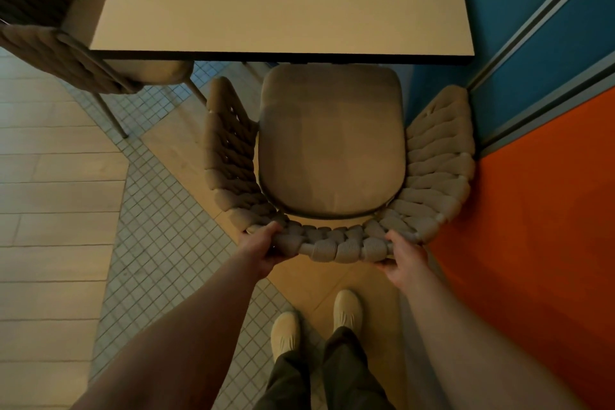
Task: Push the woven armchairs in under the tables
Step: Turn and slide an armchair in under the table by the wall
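The table (283, 0) filled the top of the view, a flat, pale rectangular slab with a thin dark edge. Below it stood the woven armchair (332, 143). Its front seat edge was just at the table's near edge, nearly all the seat was out in the open, and its right arm was close against the blue and orange wall (532, 210). We judged the push on this chair to be at its start: gripped, not yet driven in.

The seat was a smooth, rounded cushion, and around it curved a horseshoe of thick, plump braided cord. A second armchair (60, 50) of the same weave sat at the table's left side, partly under the top.

On the back rim the left hand (263, 250) curled round the braid and the right hand (404, 260) clasped it likewise, one to each side of the middle. The next move, we thought, called for a straight, even shove that kept the weave off the wall. Whether the arms would clear the tabletop we could not tell.
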A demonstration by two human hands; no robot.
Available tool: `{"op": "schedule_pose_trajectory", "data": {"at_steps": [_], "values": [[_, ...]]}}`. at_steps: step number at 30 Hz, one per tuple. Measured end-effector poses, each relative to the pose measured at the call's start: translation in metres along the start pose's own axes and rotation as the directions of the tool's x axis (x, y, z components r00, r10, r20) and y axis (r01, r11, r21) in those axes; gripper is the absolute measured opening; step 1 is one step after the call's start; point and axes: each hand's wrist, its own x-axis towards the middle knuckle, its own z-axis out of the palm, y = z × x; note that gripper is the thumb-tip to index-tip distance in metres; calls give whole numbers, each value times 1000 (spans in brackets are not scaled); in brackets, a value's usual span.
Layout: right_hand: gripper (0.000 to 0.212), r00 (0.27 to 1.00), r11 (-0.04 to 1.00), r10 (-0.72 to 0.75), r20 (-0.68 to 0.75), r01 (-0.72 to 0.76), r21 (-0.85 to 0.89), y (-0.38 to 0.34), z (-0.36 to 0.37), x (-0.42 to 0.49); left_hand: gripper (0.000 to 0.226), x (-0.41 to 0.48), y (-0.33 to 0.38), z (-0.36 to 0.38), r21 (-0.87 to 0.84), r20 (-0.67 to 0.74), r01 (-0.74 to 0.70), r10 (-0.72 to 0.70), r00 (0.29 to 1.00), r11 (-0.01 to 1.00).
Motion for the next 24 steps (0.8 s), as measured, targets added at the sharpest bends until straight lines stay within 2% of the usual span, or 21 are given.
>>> {"op": "schedule_pose_trajectory", "data": {"at_steps": [8,15,17,18,20,22,23,24], "values": [[44,1000,1000,15,10,-15,-11,3,-13,5,68,-1,-12,-3,-24,-14,27,-27,1000,999],[55,999,1000,-9,46,10,-21,1,-19,-7,61,-17,-8,-1,15,-26,15,-14,1000,1000],[48,998,995,-45,47,49,-89,1,-20,-23,56,-29,-7,-1,71,-33,-17,19,999,997],[44,997,980,-75,31,80,-185,3,-20,-33,53,-38,-7,-1,124,-33,-35,39,999,992],[42,989,897,-150,-18,128,-423,5,-22,-54,48,-57,-7,-4,246,-27,-78,88,996,966],[44,971,760,-240,-22,173,-626,4,-22,-79,48,-81,-7,-9,426,-32,-123,150,988,896],[42,959,669,-285,2,200,-716,3,-20,-86,48,-86,-6,-9,551,-15,-153,193,981,820],[40,945,542,-321,66,240,-806,0,-19,-101,47,-101,-4,-12,682,32,-201,245,969,704]]}}
